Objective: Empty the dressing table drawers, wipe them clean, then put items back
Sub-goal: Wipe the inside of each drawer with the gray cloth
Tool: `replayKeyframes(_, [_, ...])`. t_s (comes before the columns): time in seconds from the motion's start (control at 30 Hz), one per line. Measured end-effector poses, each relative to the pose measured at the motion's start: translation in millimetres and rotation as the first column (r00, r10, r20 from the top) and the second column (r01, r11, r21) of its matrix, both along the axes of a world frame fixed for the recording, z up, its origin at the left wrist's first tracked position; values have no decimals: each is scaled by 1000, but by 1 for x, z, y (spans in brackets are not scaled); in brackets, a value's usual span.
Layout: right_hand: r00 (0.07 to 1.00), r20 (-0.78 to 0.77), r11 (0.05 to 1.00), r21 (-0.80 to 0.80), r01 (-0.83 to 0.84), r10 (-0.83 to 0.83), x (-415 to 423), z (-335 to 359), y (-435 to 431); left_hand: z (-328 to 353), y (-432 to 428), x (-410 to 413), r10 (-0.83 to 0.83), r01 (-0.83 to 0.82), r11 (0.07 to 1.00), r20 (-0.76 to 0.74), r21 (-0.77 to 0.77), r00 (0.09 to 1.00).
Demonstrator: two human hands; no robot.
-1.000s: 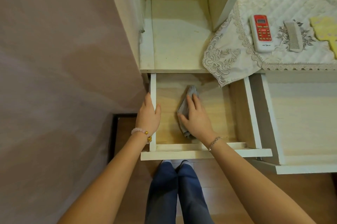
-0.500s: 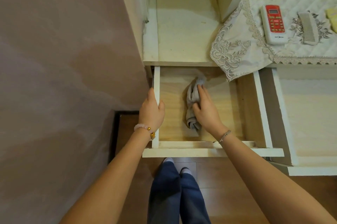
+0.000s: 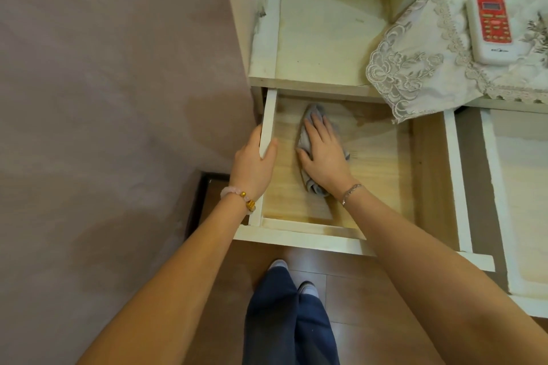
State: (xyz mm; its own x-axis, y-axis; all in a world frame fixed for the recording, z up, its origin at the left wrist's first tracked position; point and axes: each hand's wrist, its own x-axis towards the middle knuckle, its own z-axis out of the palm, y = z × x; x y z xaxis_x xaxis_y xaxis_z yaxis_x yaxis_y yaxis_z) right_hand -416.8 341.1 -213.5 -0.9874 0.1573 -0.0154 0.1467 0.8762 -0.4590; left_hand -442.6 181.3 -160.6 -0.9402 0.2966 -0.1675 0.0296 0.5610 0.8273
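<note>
home, probably bedroom | lace cloth on dressing table | remote | wood floor

Warm, yellowish indoor light, moderately bright, falling from above and ahead. Brightest on the pale shelf floor above the open drawer, close to washed out there, with no hard glare. Soft, diffuse shadows: a dark band under the shelf edge across the drawer's back, a faint shade beside the right hand and under the forearms. Dim at the wooden floor and the dark trousers. Mottled, uneven tone across the mauve wall. Wide-angle bending of straight furniture lines toward the edges, forearms stretched large at the bottom. Slight softness overall, lace cloth detail fairly crisp.
</note>
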Motion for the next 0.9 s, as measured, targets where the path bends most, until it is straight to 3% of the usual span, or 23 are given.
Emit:
replayKeyframes(0.17, [987, -18, 987, -15, -159, 159, -34, 0, -10, -2, -1, 0, 11, -10, 1000, -11, 25, 1000])
replayKeyframes(0.37, [973, -41, 970, 103, -222, 227, -56, -8, -8, -2, 0, 0, 18, -18, 999, -15, 29, 1000])
replayKeyframes(0.53, [981, -84, 978, 128, -165, 176, -62, -12, -10, -2, 0, -1, 24, -24, 999, -17, 34, 1000])
replayKeyframes(0.9, [1000, 18, 986, 163, -24, 21, -12, -5, 57, 1, 0, 0, 34, -34, 999, 4, 22, 999])
